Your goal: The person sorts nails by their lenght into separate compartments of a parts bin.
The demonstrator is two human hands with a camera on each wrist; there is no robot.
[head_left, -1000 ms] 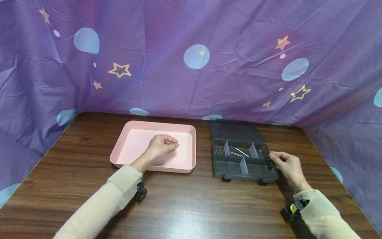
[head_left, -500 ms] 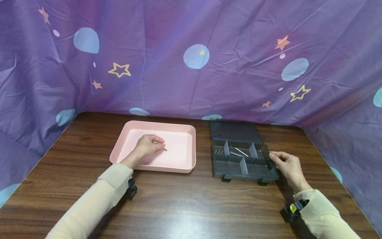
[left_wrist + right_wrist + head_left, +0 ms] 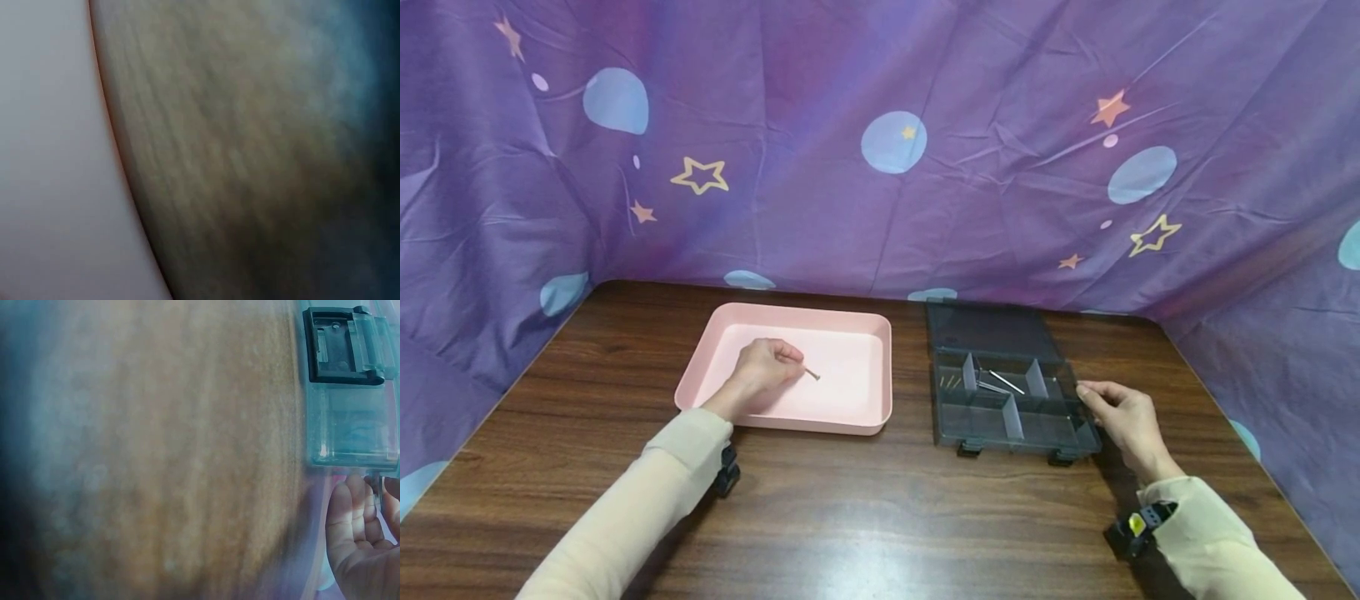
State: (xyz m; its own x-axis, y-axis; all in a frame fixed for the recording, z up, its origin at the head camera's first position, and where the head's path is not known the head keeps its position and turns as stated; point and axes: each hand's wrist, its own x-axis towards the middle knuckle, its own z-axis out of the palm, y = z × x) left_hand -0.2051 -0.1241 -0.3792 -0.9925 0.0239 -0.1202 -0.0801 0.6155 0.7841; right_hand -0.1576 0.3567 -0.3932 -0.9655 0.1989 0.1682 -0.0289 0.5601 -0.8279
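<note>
In the head view my left hand (image 3: pixel 765 367) is low inside a pink tray (image 3: pixel 715 398), its thumb and fingertips pinching one end of a thin screw (image 3: pixel 812 373). The screw's head points away to the right. To the right lies a dark see-through compartment box (image 3: pixel 973 421) with its lid folded back. My right hand (image 3: pixel 1129 421) grips the box's right edge between thumb and fingers; the right wrist view shows these fingers (image 3: pixel 340 509) at the box's end. The left wrist view shows neither the left hand nor the screw.
Several gold-coloured thin pieces (image 3: pixel 951 382) lie in the box's rear left compartment, and silver rods (image 3: pixel 1006 382) in the rear middle one. Black latches (image 3: pixel 970 448) stick out at the box's front. A purple patterned cloth (image 3: pixel 820 225) hangs behind the wooden table (image 3: pixel 865 517).
My left hand has moved left within the tray, uncovering the screw, and its fingertips are now at the screw's end. The right hand and the box have stayed where they were.
</note>
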